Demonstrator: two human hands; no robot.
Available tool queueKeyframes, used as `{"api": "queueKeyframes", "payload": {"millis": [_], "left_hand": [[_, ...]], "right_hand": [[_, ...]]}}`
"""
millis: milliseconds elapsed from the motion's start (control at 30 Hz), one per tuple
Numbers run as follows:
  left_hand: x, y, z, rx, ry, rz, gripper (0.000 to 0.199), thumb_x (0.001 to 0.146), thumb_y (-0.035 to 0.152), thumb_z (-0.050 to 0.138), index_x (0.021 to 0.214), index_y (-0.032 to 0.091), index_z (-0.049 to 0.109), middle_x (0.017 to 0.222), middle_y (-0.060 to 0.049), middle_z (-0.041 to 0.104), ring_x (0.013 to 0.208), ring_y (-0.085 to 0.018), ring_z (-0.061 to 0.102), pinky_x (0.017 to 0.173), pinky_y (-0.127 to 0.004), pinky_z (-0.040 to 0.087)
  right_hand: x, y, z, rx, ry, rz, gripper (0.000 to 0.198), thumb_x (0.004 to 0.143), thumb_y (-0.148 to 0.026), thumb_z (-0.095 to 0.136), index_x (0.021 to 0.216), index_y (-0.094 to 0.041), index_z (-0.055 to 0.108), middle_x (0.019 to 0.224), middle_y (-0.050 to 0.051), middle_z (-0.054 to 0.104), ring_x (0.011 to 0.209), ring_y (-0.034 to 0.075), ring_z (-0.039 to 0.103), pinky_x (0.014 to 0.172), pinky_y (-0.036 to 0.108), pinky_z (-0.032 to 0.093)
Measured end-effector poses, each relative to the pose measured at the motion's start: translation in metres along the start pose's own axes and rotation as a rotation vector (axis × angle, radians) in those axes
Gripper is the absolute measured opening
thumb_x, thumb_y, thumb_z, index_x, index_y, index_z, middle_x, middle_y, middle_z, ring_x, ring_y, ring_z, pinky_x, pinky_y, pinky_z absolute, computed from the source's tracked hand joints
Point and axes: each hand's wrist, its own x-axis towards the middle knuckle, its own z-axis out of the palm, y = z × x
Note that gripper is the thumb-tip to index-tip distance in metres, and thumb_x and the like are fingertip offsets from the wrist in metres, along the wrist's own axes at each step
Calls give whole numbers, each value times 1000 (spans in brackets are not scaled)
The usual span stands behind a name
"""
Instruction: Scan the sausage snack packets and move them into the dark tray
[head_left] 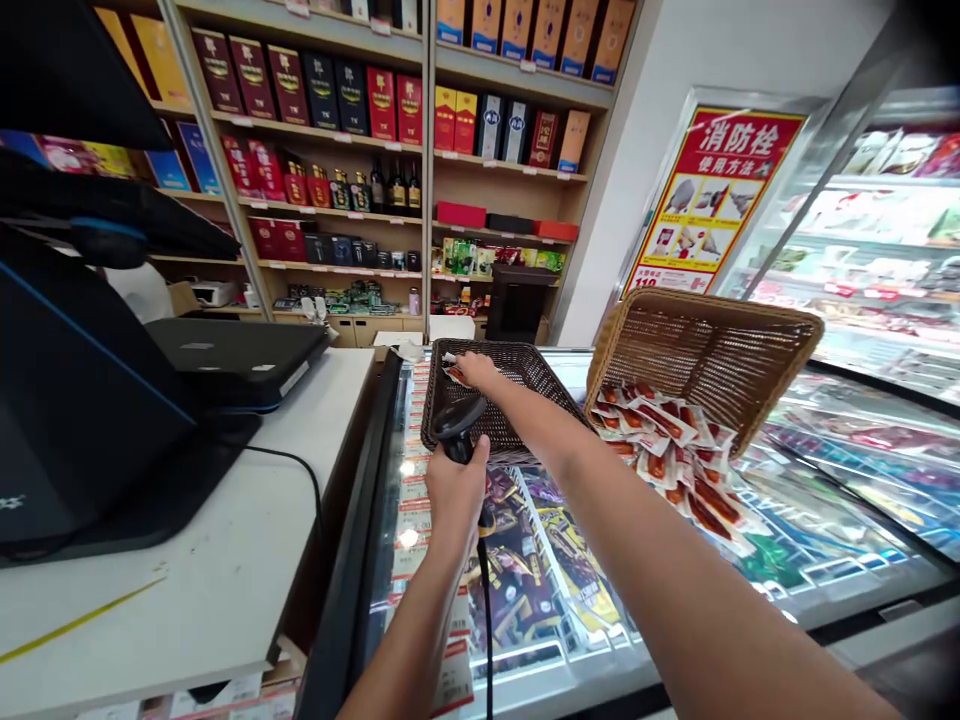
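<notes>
Shop: glass freezer top (825, 560), L hand (454, 490) grips scanner (459, 425), R hand (474, 370) on packet (454, 374) in dark basket (536, 375).

A black handheld scanner (459, 428) stands upright, cable hanging down, just in front of the dark wicker basket (525, 362), where a red snack packet (454, 374) lies.

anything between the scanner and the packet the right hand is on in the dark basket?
Only the near wall of the dark basket. The scanner, in the left hand, sits just outside it; the right hand rests on the packet inside.
</notes>
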Motion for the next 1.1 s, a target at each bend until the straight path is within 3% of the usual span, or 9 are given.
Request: {"api": "queueKeyframes", "payload": {"millis": [100, 233, 300, 400, 500, 633, 733, 933, 1100], "left_hand": [[-2, 1, 2, 5, 4, 11, 33, 79, 51, 73, 91, 20, 66, 55, 0, 61, 49, -19, 60, 49, -30, 46], [-3, 3, 3, -2, -20, 33, 33, 78, 51, 72, 87, 21, 63, 54, 1, 58, 48, -19, 60, 48, -30, 44], [-3, 3, 4, 1, -22, 43, 33, 76, 51, 73, 85, 22, 61, 53, 2, 57, 48, -19, 59, 48, -29, 44], [-3, 2, 6, 12, -41, 49, 35, 74, 53, 73, 82, 22, 58, 52, 2, 56, 46, -18, 57, 47, -28, 42], [-5, 3, 6, 10, -91, 34, 38, 73, 56, 73, 79, 23, 56, 50, 3, 54, 44, -17, 54, 46, -28, 41], [-8, 10, 7, -65, -149, -3, 46, 64, 57, 79, 77, 22, 53, 48, 5, 52, 42, -13, 48, 45, -26, 37], [-13, 18, 7, -57, -170, -1, 51, 59, 59, 83, 75, 22, 52, 47, 6, 51, 41, -12, 45, 45, -25, 34], [-22, 32, 3, -26, -225, 44, 51, 57, 58, 84, 77, 21, 54, 46, 6, 51, 41, -11, 43, 46, -25, 33], [-22, 33, 1, 16, -257, 72, 45, 63, 54, 81, 76, 21, 54, 45, 5, 51, 41, -12, 44, 46, -25, 35]], "right_hand": [[-13, 20, -14, 229, 133, 144, 25, 98, -23, 56, 120, -16, 65, 125, 19, 71, 117, 28, 69, 97, 38, 53], [-63, 52, -29, 968, 293, 305, 11, 96, -26, 57, 101, -17, 63, 98, 9, 76, 82, 19, 74, 74, 32, 61], [-103, 67, -28, 1295, 345, 265, 16, 94, -36, 61, 96, -20, 60, 87, 4, 74, 71, 17, 72, 68, 33, 62], [-165, 86, -18, 1495, 496, 116, 34, 88, -56, 67, 99, -24, 58, 92, 1, 72, 74, 17, 73, 71, 33, 64], [-203, 102, -8, 1398, 718, 18, 37, 89, -60, 64, 103, -26, 61, 104, 3, 69, 89, 18, 73, 84, 38, 64], [-216, 118, -9, 938, 915, -148, 24, 95, -45, 57, 90, -24, 69, 121, 9, 66, 118, 23, 65, 104, 46, 55], [-218, 126, -14, 695, 920, -255, 29, 98, -36, 49, 80, -25, 69, 122, 10, 66, 118, 25, 65, 100, 47, 56], [-227, 131, -20, 604, 884, -374, 32, 102, -38, 48, 83, -29, 71, 117, 8, 72, 124, 25, 64, 107, 50, 54], [-231, 135, -20, 364, 999, -445, 35, 106, -30, 45, 86, -25, 74, 119, 9, 75, 115, 21, 69, 99, 42, 59]]}}
